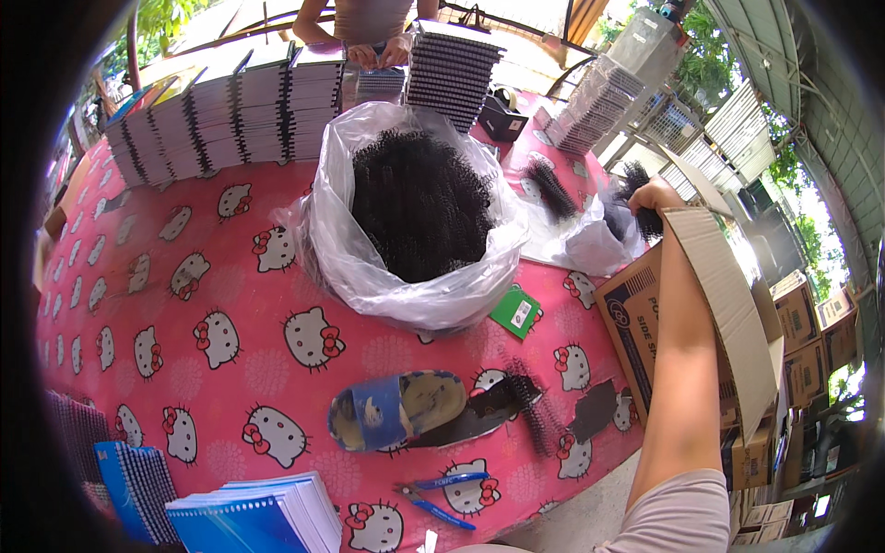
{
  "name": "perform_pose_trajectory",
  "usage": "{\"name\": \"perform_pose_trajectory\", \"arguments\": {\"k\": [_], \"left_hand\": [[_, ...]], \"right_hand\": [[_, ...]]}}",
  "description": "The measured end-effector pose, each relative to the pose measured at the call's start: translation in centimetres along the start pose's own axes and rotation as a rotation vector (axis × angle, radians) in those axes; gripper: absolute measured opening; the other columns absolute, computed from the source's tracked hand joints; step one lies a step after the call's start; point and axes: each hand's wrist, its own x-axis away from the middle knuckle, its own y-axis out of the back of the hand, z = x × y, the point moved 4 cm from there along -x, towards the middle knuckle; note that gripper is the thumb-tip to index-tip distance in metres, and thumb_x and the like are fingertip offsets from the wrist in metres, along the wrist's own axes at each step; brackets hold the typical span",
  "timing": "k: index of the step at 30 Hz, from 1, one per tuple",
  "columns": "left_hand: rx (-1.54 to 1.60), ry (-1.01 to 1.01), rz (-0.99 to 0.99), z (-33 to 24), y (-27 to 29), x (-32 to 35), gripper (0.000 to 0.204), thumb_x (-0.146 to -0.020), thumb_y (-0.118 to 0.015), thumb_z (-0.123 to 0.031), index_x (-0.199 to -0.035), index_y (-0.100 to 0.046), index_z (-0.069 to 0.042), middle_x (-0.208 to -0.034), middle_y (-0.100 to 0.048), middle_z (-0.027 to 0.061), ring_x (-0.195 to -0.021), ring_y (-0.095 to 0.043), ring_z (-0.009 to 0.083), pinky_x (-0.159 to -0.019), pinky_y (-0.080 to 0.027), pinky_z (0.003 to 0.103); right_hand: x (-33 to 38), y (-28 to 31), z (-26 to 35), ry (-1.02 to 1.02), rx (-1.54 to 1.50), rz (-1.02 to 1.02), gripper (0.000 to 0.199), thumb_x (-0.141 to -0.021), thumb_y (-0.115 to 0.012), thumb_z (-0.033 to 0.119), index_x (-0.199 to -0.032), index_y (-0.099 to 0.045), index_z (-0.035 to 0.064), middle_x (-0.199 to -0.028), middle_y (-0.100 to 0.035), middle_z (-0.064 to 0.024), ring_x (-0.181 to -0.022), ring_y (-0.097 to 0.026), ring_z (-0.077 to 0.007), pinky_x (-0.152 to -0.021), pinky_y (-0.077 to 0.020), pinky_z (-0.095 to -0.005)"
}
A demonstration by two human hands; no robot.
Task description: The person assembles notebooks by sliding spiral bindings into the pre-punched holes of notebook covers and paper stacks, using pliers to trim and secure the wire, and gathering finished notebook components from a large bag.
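**A:** Outdoor work area under a roof; one bench (pixel 138 304) covered in pink cartoon-cat cloth. First item?

**B:** Bundle of black spiral binding coils (pixel 636 207), at the far right edge of the bench, above a small clear bag (pixel 572 244). The right hand (pixel 656 195) is on it, arm stretched forward, fingers curled around the coils in a closed grasp.

**A:** Left hand?

**B:** Out of sight; nothing to record.

**A:** Next to the bundle?

**B:** Open cardboard box (pixel 728 304), just right of the arm, off the bench edge. More black coils (pixel 551 187) lie loose on the small bag.

**A:** Centre of the bench?

**B:** Large clear plastic bag (pixel 369 267), mouth rolled open, filled with a mass of black coils (pixel 419 203). A green tag (pixel 516 313) lies touching its near right side.

**A:** Near edge?

**B:** Blue-strapped sandal (pixel 396 410); black coil (pixel 530 405) just right of it; blue-handled pliers (pixel 442 498); blue-covered notebooks (pixel 249 516), stacked.

**A:** Far edge?

**B:** Stacks of spiral-bound notebooks (pixel 221 115) in a row; a second person's hands (pixel 378 53) work at a pile there.
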Motion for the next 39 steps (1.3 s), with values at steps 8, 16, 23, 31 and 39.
{"name": "perform_pose_trajectory", "arguments": {"k": [8, 16, 23, 31, 39], "left_hand": [[0.015, -0.007, -0.022, 0.6, 0.9, 0.5, 0.049, -0.098, -0.041, -0.031, -0.135, -0.032, 0.001, -0.135, -0.034, 0.0204, -0.122, -0.036, 0.0323, -0.104, -0.026, 0.046], [-0.062, 0.007, -0.014, 1.4, 2.8, 1.1, 0.048, -0.098, -0.041, -0.03, -0.134, -0.033, 0.001, -0.135, -0.034, 0.0208, -0.121, -0.037, 0.0325, -0.104, -0.026, 0.046], [-0.093, -0.061, -0.001, 1.9, 4.7, 1.6, 0.047, -0.098, -0.041, -0.029, -0.134, -0.033, 0.001, -0.134, -0.035, 0.0211, -0.121, -0.037, 0.0327, -0.104, -0.026, 0.046], [-0.143, -0.19, -0.039, 3.0, 8.5, 3.3, 0.046, -0.099, -0.041, -0.028, -0.134, -0.034, 0.001, -0.134, -0.035, 0.0214, -0.12, -0.038, 0.033, -0.104, -0.027, 0.046], [1.053, -0.547, 0.458, -8.9, 10.1, 3.4, 0.031, -0.081, -0.06, -0.002, -0.111, -0.054, 0.0, -0.113, -0.055, 0.0162, -0.099, -0.057, 0.0275, -0.085, -0.047, 0.042]], "right_hand": [[-0.6, -4.3, 1.0, -0.061, 0.268, -0.057, 0.049, -0.053, -0.078, 0.012, -0.098, -0.067, -0.0011, -0.103, -0.067, -0.0183, -0.096, -0.066, -0.0269, -0.084, -0.0528, -0.0382], [0.5, -1.2, 4.4, -0.065, 0.585, 0.132, 0.041, -0.067, -0.064, 0.011, -0.105, -0.062, -0.006, -0.103, -0.067, -0.021, -0.101, -0.065, -0.0254, -0.086, -0.0522, -0.0344], [6.9, 2.9, 3.4, 0.199, -0.019, -0.372, 0.092, -0.057, -0.064, 0.007, -0.14, -0.025, -0.003, -0.108, -0.062, -0.0221, -0.099, -0.062, -0.0331, -0.085, -0.0491, -0.0352], [31.0, -3.2, 0.7, 0.538, -1.18, 0.399, 0.098, -0.05, -0.077, -0.003, -0.139, -0.036, -0.0012, -0.123, -0.057, -0.0118, -0.112, -0.054, -0.0225, -0.101, -0.0394, -0.033], [49.9, -16.6, -4.9, 0.316, -1.608, 0.999, 0.093, -0.056, -0.078, -0.005, -0.138, -0.034, -0.0003, -0.124, -0.053, -0.0096, -0.116, -0.05, -0.0191, -0.098, -0.0399, -0.0323]]}}
